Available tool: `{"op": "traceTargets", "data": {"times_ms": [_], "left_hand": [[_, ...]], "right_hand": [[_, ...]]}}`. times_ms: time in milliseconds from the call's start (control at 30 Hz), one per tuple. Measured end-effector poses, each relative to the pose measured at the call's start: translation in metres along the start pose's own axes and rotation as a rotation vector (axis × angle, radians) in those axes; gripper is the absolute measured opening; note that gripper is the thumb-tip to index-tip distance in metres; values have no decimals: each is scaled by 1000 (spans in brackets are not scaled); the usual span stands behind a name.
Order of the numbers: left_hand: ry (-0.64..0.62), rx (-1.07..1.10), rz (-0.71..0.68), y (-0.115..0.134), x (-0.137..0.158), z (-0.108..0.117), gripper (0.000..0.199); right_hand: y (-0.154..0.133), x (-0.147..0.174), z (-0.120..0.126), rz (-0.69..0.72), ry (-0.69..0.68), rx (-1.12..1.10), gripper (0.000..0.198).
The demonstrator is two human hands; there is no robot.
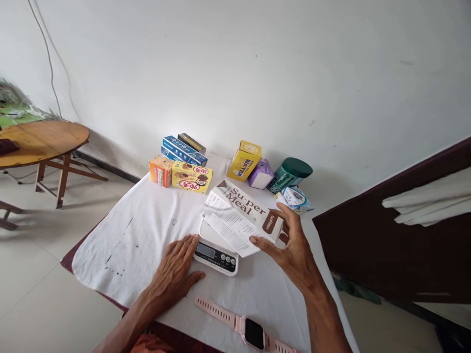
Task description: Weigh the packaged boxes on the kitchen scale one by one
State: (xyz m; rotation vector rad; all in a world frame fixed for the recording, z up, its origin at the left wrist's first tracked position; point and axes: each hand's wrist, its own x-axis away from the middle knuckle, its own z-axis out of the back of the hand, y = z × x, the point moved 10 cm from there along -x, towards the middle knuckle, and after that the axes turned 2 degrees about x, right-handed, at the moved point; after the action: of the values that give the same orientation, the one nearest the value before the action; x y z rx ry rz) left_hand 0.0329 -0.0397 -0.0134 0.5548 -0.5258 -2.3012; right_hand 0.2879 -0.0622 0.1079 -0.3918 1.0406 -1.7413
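A white and brown "Su-per Meal" box [241, 218] rests tilted over a small white digital kitchen scale [217, 258], hiding most of its platform. My right hand [290, 245] grips the right end of this box, thumb on the near side and fingers on the far side. Flat on the white cloth lies my left hand [178, 264], its fingers stretched out by the scale's left edge and its thumb apart. The scale's dark display and round buttons face me. Nearest to me, a pink-strapped smartwatch [253, 333] lies on the cloth.
At the back left stand blue boxes [184, 149], a dark box [192, 143], an orange pack [161, 171] and a yellow snack box [192, 177]. Behind the scale are a yellow box [243, 161], a purple pack [261, 174], a green tub [290, 174] and a blue-white box [294, 198].
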Motion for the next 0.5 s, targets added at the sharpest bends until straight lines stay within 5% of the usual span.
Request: {"op": "traceTargets", "data": {"times_ms": [167, 333, 500], "left_hand": [[-25, 7, 28, -3, 3, -2, 97], [-32, 21, 9, -1, 10, -2, 102], [-37, 45, -18, 1, 13, 0, 110]], "right_hand": [[5, 8, 1, -96, -12, 42, 82], [-23, 3, -1, -61, 39, -52, 68], [-84, -23, -70, 107, -121, -253, 62]]}}
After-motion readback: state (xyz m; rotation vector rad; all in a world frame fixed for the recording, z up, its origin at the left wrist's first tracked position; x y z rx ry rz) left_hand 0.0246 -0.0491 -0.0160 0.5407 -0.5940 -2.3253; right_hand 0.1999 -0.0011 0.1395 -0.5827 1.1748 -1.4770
